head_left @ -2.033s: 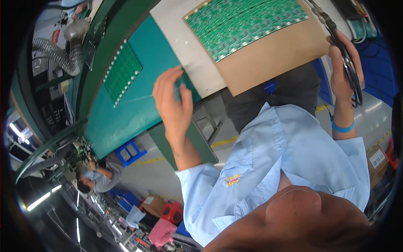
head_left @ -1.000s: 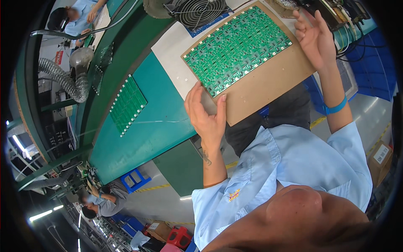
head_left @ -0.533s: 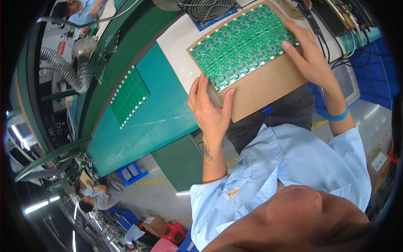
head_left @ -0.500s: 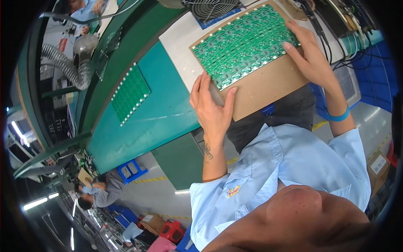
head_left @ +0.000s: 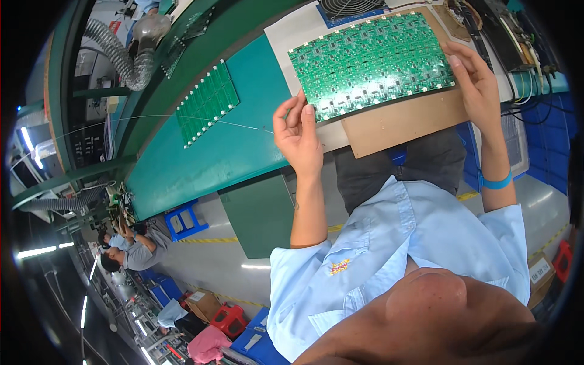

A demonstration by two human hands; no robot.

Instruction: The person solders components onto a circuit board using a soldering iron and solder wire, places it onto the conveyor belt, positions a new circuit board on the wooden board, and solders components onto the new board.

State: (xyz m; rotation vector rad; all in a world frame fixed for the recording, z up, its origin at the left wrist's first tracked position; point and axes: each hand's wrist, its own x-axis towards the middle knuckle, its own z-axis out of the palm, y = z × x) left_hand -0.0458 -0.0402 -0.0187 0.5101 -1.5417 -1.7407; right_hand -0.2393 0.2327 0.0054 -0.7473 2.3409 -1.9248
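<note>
Above a brown board (head_left: pixel 404 121), the green circuit board (head_left: pixel 374 67) is pinched at both ends — left hand (head_left: pixel 299 141) at its left edge, right hand (head_left: pixel 479 88) at its right. Another panel (head_left: pixel 208 103) lies on the green bench (head_left: pixel 176 170); a blue stool (head_left: pixel 184 221) stands on grey floor (head_left: pixel 213 261).

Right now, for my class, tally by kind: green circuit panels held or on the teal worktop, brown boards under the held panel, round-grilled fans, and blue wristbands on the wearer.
Green circuit panels: 2 (held panel in the left hand and right hand; other panel on the teal worktop)
Brown board: 1
Round-grilled fan: 1
Blue wristband: 1
Total: 5
</note>
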